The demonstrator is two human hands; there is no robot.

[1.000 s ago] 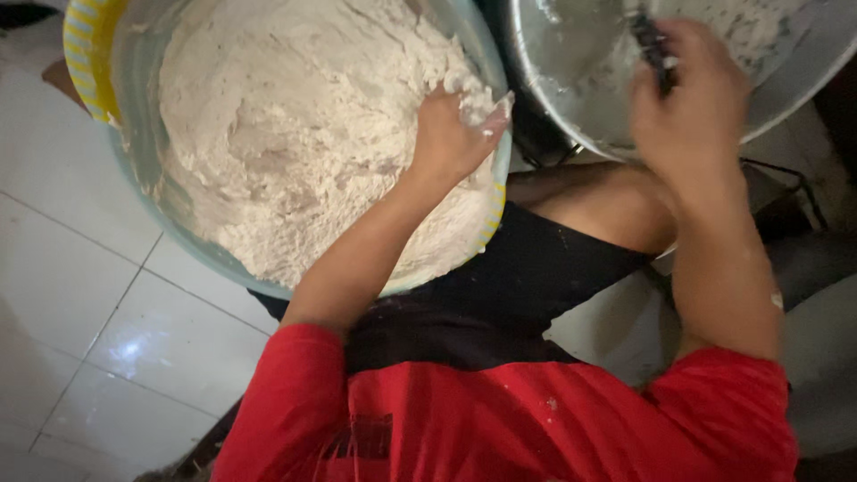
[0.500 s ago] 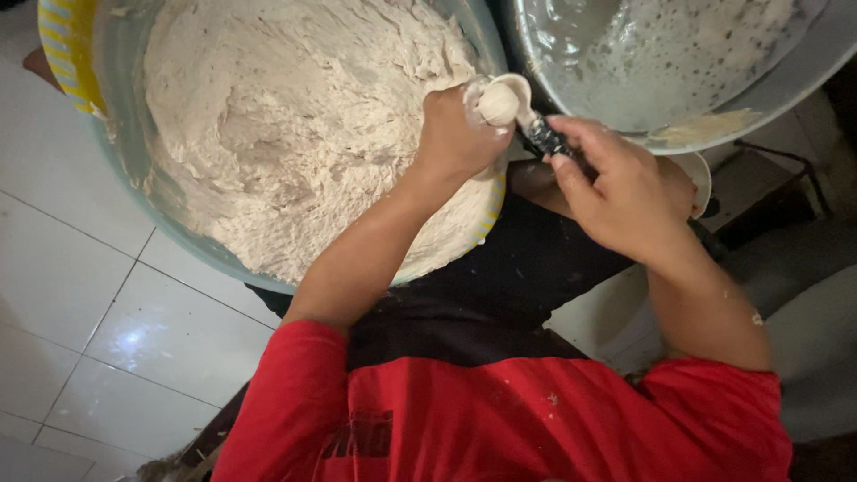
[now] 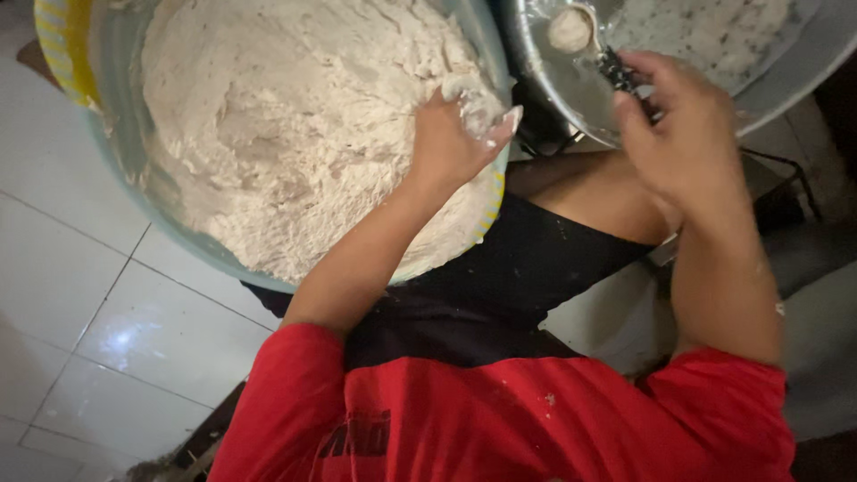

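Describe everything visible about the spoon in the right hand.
The spoon has a rounded, pale bowl heaped with a ball of off-white dough. Its handle looks dark and runs down-right into the right hand, whose fingers pinch it near the end. It is held over the inner wall of the metal basin, bowl pointing up-left, apart from the left hand. Whether it touches the basin cannot be told.

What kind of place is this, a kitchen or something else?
Probably a home or small food-making spot, worked at floor level: a big bowl of dough and a metal basin sit over a white tiled floor, with the left hand in the dough.
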